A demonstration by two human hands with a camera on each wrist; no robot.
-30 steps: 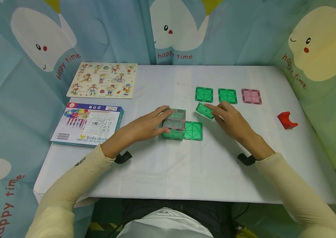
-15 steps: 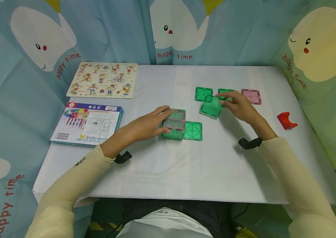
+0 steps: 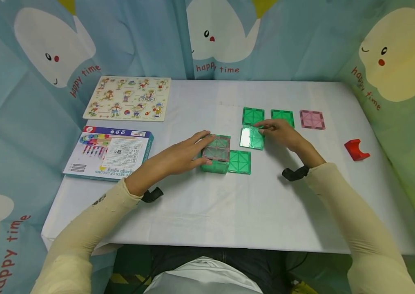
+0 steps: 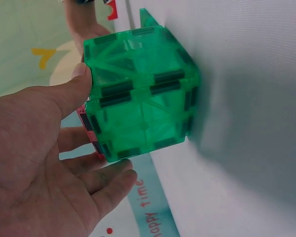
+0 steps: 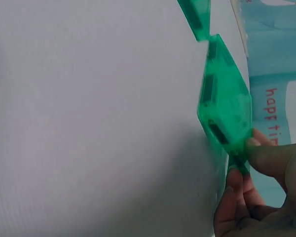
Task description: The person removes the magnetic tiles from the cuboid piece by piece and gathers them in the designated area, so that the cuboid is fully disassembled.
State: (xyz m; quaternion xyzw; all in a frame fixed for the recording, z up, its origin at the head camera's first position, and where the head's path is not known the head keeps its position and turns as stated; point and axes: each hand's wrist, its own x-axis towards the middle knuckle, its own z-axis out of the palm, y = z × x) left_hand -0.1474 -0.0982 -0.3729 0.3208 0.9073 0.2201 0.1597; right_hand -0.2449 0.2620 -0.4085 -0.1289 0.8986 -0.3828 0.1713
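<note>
My left hand (image 3: 178,157) holds a cube of magnetic tiles, thumb on one side and fingers on the other. The cube has green sides (image 4: 140,94) and a pink top (image 3: 216,148). A flat green tile (image 3: 239,162) lies against its right side. Farther back, my right hand (image 3: 282,132) pinches a green magnetic tile (image 3: 251,138) by its right far corner, thumb on one face in the right wrist view. This tile (image 5: 227,94) catches a bright glare in the head view, and its far edge is right at another green tile (image 3: 253,116).
A second green tile (image 3: 282,116) and a pink tile (image 3: 312,119) continue the back row. At right lies a red notched block (image 3: 356,150). A picture board (image 3: 126,99) and a boxed set (image 3: 108,153) occupy the left side. Printed curtains surround the white table (image 3: 207,216).
My right hand carried the green tile back over the row's front, then left and down to the near side of the left green tile. My left hand stayed on the cube.
</note>
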